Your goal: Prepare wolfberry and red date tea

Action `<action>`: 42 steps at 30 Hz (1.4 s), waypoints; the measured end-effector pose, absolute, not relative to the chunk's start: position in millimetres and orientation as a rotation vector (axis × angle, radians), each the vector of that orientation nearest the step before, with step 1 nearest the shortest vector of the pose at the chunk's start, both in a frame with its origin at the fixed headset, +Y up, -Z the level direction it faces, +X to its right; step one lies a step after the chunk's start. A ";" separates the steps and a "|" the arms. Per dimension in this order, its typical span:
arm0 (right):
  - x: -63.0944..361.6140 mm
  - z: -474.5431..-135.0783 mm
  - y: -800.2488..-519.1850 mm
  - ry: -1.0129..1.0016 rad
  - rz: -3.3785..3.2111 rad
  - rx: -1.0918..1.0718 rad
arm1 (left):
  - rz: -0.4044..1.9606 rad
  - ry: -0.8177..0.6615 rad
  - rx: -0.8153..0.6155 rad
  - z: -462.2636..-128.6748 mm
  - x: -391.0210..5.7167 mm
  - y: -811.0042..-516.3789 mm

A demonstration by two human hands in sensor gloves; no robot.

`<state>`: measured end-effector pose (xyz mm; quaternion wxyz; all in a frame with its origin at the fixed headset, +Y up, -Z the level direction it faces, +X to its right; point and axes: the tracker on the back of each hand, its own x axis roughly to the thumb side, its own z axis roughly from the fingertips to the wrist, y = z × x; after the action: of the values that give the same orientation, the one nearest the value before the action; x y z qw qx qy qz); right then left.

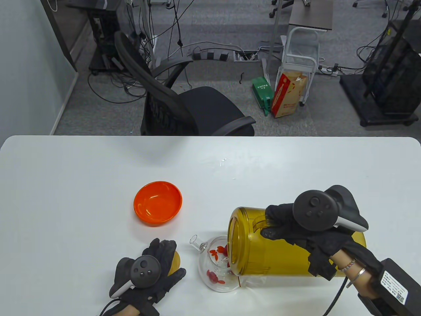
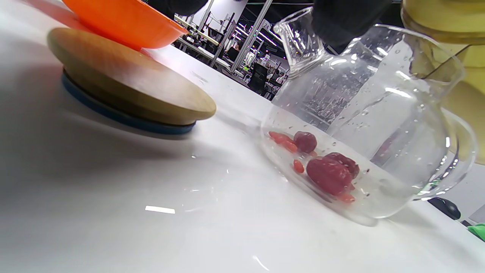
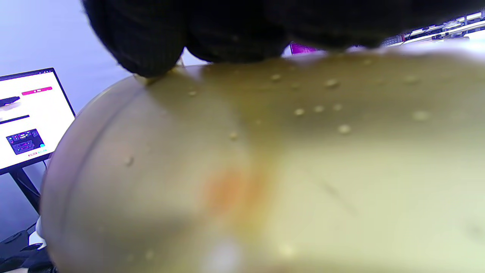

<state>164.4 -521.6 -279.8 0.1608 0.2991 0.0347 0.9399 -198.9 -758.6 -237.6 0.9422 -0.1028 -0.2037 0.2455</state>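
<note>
White table (image 1: 98, 171) carries everything near its front edge, so both hands reach without stretching. Largest is the yellow jug (image 1: 283, 253), tipped on its side by the right hand (image 1: 296, 227), whose fingers wrap its handle, so the mouth hangs over the glass teapot (image 1: 215, 266) holding dates (image 2: 329, 172) and wolfberries (image 2: 282, 138); whether water runs is unclear. Beside the teapot, the left hand (image 1: 148, 273) rests spread-fingered on the wooden lid (image 2: 125, 83), parked near the orange bowl (image 1: 158, 202).
</note>
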 end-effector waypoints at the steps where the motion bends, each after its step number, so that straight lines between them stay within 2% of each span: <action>1: 164.1 -279.9 -521.6 0.097 2.685 0.855 | 0.501 -0.415 -0.210 -237.6 -198.9 -758.6; 42: 160.5 -280.3 -519.5 0.115 2.704 0.849 | 0.500 -0.421 -0.211 -237.4 -198.6 -758.8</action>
<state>160.5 -519.5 -280.3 0.1520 0.2959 0.0402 0.9422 -198.6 -758.8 -237.4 0.9416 -0.1036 -0.2063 0.2449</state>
